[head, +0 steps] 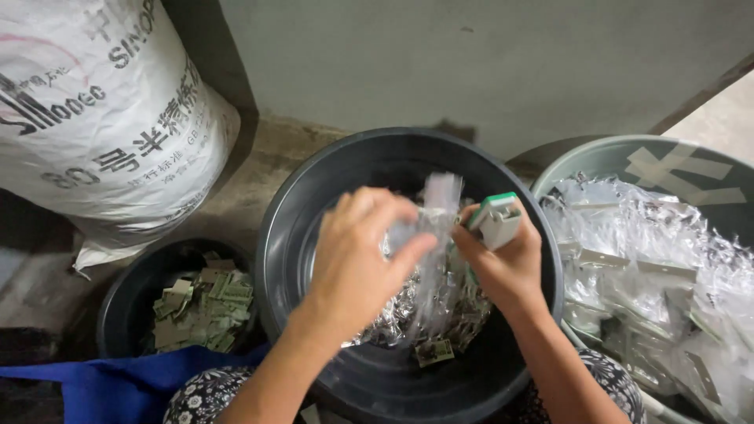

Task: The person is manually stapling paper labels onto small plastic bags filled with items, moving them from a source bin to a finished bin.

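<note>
While over the black basin [298, 228] (roomy rim), both hands on clear packet [440, 196]

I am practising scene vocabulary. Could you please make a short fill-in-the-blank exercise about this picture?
1. The right hand holds a small white and ___ tool.
2. The left hand pinches a clear ___ bag.
3. Both hands work over a ___ basin.
4. The white sack stands at the far ___.

Answers: green; plastic; black; left
</note>
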